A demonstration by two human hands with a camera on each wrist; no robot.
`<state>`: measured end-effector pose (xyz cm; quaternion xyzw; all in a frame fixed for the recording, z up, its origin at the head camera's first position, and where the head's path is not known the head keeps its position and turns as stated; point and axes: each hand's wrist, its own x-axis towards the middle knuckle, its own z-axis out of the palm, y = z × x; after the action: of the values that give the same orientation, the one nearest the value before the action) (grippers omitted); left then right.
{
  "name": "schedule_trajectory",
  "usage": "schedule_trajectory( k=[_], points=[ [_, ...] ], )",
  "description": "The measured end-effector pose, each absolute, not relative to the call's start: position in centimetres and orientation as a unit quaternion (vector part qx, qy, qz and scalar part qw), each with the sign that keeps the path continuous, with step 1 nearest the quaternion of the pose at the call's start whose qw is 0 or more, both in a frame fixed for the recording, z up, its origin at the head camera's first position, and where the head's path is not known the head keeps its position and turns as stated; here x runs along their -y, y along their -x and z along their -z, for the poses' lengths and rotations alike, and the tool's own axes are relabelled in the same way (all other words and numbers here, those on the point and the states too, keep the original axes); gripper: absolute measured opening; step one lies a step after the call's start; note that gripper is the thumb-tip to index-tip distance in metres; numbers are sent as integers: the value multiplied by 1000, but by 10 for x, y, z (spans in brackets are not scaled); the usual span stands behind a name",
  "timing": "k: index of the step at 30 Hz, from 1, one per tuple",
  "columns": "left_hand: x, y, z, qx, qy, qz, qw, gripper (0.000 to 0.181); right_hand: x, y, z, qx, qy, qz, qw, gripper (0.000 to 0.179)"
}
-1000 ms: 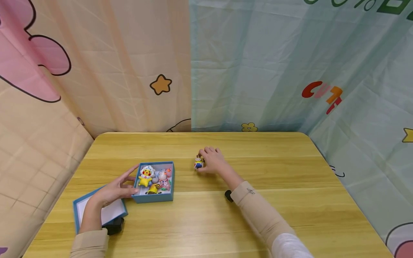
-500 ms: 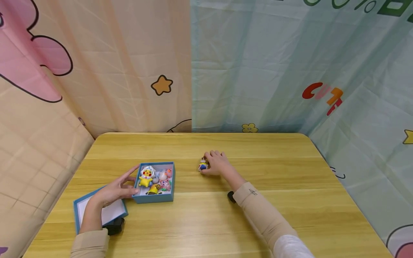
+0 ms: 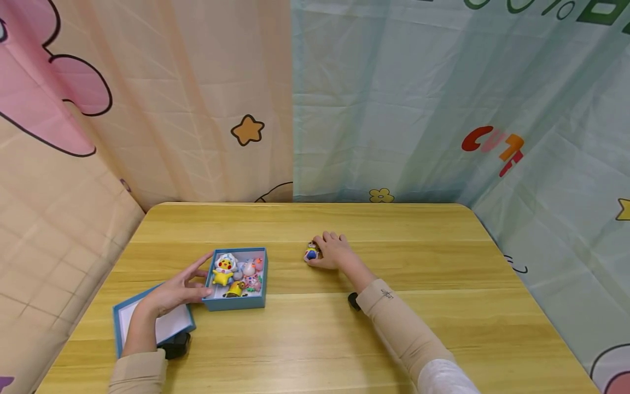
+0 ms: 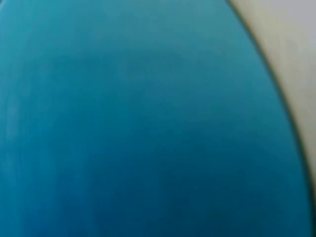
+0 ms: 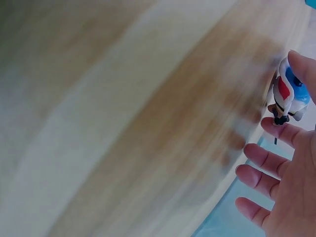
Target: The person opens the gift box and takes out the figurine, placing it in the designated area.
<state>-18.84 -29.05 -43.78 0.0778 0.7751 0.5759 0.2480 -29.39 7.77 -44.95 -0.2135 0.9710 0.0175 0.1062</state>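
Note:
Near the middle of the table, my right hand point(image 3: 333, 251) pinches a small toy figurine point(image 3: 311, 251) between thumb and index finger. The figurine shows yellow, blue and white in the head view. In the right wrist view, blue, white and red show on the figurine point(image 5: 292, 91), with thumb and index finger point(image 5: 284, 131) on either side. The other fingers stay spread apart. At left, my left hand point(image 3: 172, 293) touches the left side of an open blue box point(image 3: 236, 302), thumb by its front corner and index finger by its back corner, fingers fairly straight.
Inside the box lie several figurines, including a yellow one in a white hood point(image 3: 223, 270). A blue lid point(image 3: 169, 323) with a pale inside lies beneath my left forearm. Curtains border the wooden table point(image 3: 394, 230). A blurred blue surface point(image 4: 148, 118) fills most of the left wrist view.
My right hand has moved slightly right with the figurine, mostly in the first half second. The figurine now looks more tilted. My left hand and the box keep their places.

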Motion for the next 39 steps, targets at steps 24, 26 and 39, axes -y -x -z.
schedule_trajectory(
  k=[24,26,39],
  points=[
    [290,188,438,-776,-74,-575,248,88,-67,289,430,-966,242,32,88,77],
    [290,188,438,-777,-74,-574,248,88,-59,287,425,-963,256,37,77,77],
    [290,189,438,-777,-75,-575,247,88,-5,267,412,-945,318,70,20,74]
  ],
)
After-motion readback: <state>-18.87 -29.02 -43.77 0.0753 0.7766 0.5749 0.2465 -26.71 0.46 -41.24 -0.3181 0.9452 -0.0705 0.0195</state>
